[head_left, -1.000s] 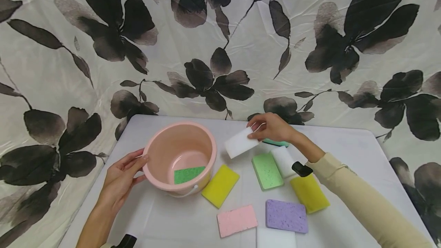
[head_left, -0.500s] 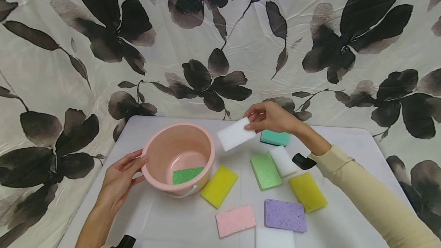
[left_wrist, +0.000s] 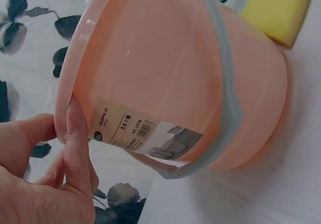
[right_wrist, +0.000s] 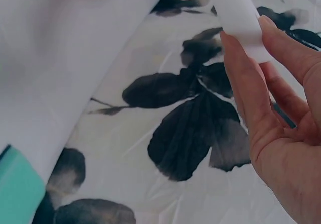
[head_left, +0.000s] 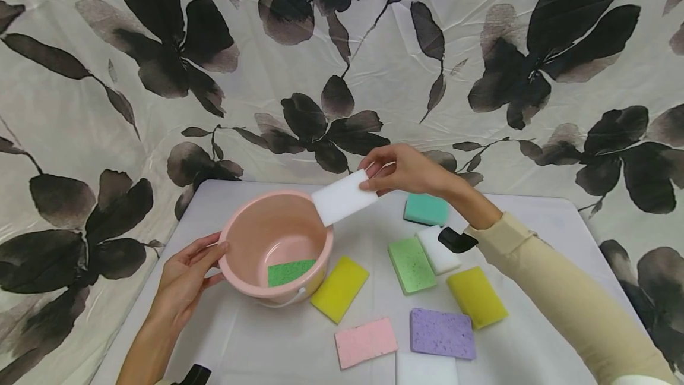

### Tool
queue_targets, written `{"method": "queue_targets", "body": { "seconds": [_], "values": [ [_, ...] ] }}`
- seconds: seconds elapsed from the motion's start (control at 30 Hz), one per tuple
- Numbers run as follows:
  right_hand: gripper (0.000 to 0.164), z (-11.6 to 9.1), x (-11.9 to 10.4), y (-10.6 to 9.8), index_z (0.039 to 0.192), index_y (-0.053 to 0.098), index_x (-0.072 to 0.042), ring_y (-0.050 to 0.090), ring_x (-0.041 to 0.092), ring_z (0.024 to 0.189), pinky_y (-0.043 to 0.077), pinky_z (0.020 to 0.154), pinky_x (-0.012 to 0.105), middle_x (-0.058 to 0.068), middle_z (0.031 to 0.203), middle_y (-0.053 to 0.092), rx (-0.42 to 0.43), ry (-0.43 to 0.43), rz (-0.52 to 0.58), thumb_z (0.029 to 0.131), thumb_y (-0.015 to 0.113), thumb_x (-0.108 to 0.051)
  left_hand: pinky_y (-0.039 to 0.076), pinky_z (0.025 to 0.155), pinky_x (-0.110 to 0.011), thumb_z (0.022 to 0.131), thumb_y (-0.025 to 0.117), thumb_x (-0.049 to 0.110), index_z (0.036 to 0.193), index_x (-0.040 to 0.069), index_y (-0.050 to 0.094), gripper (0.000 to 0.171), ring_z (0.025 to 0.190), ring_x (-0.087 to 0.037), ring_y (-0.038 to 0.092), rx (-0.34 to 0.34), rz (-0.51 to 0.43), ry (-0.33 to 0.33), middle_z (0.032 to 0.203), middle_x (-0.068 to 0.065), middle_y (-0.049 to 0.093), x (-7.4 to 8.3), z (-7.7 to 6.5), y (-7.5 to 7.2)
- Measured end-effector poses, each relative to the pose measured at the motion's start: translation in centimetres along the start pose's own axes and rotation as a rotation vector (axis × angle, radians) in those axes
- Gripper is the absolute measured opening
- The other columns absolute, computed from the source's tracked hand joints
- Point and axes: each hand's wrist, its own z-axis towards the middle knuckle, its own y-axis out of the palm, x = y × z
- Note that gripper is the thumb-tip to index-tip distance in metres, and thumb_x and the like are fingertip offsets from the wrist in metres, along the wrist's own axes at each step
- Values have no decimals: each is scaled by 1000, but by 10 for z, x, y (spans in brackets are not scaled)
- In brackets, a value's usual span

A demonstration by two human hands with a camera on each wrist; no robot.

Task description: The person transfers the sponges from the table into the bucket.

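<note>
One white rectangular foam sponge [head_left: 344, 198]: held tilted in the air, its left end overlapping the bucket's right rim in the head view; whether it touches the rim cannot be told. One right hand [head_left: 407, 172]: thumb and fingers narrow, pinching that sponge at its right end. One pale pink round plastic bucket [head_left: 278, 218]: upright, with a green rectangular speckled sponge [head_left: 291, 272] inside. One left hand [head_left: 184, 281]: thumb and fingers pinching the bucket's left rim.

Just beside the bucket: one yellow rectangular sponge [head_left: 340, 290]. Farther right on the white surface [head_left: 256, 337]: one teal dark-backed sponge [head_left: 426, 210]; one light-green sponge [head_left: 411, 266] against a second white sponge.

Risks, by judgement: the held sponge could catch the rim if carried too low, or slip, being pinched only at one end; a pull by the left hand could tip the bucket.

Differences from one second earlier: held sponge shifted leftward to the bucket, uncovering the teal sponge; bucket and left hand essentially unchanged.
</note>
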Motion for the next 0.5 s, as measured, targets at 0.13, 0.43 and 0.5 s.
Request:
{"method": "queue_targets", "body": {
  "seconds": [0.13, 0.43, 0.5],
  "values": [
    [35, 6, -6, 8, 110, 62, -2, 68, 25, 87, 59, 70, 38, 17, 97, 62, -17, -21, 21, 79, 77, -9, 57, 68, -26, 78, 77, 34, 130, 8, 53, 62, 78, -8, 62, 6, -7, -2, 97, 5, 68, 1, 0, 1],
    [33, 20, -13, 30, 109, 63, -3, 67, 24, 85, 59, 71, 37, 15, 96, 62, -70, -70, 52, 79, 76, -7, 57, 68, -25, 76, 77, 37, 131, 10, 52, 66, 79, -7, 61, 27, 0, -22, 98, 7, 68, 3, 0, 2],
    [33, 24, -12, 34, 109, 63, -2, 67, 25, 84, 59, 71, 37, 15, 96, 62, -85, -83, 54, 79, 76, -7, 57, 68, -25, 76, 78, 37, 130, 9, 53, 66, 78, -8, 61, 27, -5, -17, 97, 7, 68, 2, 0, 3]
  ]
}}
